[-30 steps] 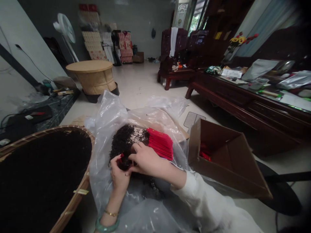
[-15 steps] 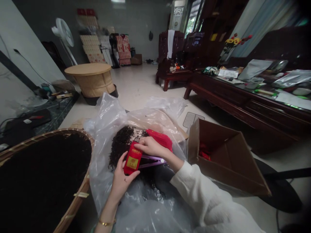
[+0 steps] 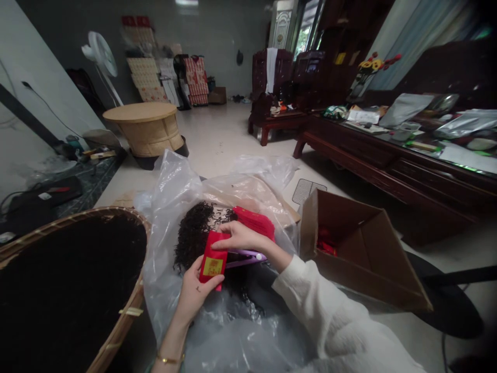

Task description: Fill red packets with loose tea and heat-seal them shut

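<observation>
Both my hands grip a small red packet (image 3: pixel 213 266) with a gold label, held upright over a plastic sheet. My left hand (image 3: pixel 197 282) holds its lower part, thumb across the bottom corner and fingers behind. At its upper part, my right hand (image 3: pixel 243 237) pinches the packet between thumb and fingers. Just behind the packet lies a purple clamp-like tool (image 3: pixel 248 256), partly hidden by my right wrist. Dark twisted leaves (image 3: pixel 191 230) form a heap on the sheet, and a stack of flat red packets (image 3: pixel 257 221) lies beyond my right hand.
A wide woven basket (image 3: pixel 142 282) full of dark material stands at left. To the right is an open cardboard box (image 3: pixel 361 269) with red packets (image 3: pixel 326 248) inside. Clear plastic (image 3: pixel 174 178) rises around the work spot. A dark wooden table (image 3: pixel 373 166) stands beyond the box.
The packet has shifted slightly down in my hands. My right thumb now lies lower across its upper face, and a red edge shows below my left thumb.
</observation>
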{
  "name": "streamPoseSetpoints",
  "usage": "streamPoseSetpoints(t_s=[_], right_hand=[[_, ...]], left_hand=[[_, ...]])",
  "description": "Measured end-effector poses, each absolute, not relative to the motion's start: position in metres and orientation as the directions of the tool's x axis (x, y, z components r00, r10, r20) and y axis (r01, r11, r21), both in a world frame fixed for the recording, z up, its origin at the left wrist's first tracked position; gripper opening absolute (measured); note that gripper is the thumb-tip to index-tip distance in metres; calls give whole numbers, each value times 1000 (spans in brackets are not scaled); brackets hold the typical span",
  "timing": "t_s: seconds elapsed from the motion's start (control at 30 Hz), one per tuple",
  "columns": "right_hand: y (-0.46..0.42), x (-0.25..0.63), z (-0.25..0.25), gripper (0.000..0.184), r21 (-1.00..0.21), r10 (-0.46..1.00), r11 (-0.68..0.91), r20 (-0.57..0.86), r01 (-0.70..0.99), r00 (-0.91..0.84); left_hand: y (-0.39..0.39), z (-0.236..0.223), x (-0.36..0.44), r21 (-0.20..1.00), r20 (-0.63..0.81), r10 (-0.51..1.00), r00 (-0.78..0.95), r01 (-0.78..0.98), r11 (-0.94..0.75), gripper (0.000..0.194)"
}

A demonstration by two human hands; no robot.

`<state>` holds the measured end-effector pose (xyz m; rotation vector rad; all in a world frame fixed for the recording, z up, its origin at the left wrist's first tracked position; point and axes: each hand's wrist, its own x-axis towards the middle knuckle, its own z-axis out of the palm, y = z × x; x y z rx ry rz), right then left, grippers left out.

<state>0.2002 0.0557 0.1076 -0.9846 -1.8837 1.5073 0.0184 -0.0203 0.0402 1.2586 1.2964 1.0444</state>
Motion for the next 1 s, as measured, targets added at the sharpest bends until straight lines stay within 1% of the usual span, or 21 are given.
streamPoseSetpoints(t_s=[0.07,0.2,0.3,0.47,0.63,0.73,0.83,0.93,0.97,1.0], right_hand=[[55,200,107,29,-972,779,129,-23,197,-626],[59,201,107,29,-943,697,145,-118,299,-707],[62,201,105,31,-914,675,224,-105,339,-731],[58,197,101,45,-839,720,376,-4,394,-694],[53,192,100,38,-768,764,447,60,459,-642],[52,190,98,30,-780,779,446,97,439,-620],[52,188,94,27,-805,788,425,104,414,-607],[49,186,89,19,-852,806,391,134,349,-576],[48,186,86,18,-867,822,380,157,323,-547],[47,185,83,26,-879,840,371,180,299,-511]], left_hand=[[-20,39,19,987,-86,995,49,137,79,51],[-20,37,20,984,-105,991,84,152,92,50],[-20,36,22,988,-111,989,102,120,99,51],[-14,35,22,976,-189,980,55,-96,194,60],[-9,38,26,951,-219,974,-55,-238,200,60],[-9,40,29,927,-244,969,-34,-302,223,58],[-9,42,30,907,-273,962,-9,-335,255,58],[-9,45,30,899,-271,962,-17,-362,247,56],[-9,45,30,896,-264,964,-32,-378,232,55],[-9,46,30,891,-255,965,-53,-400,214,54]])
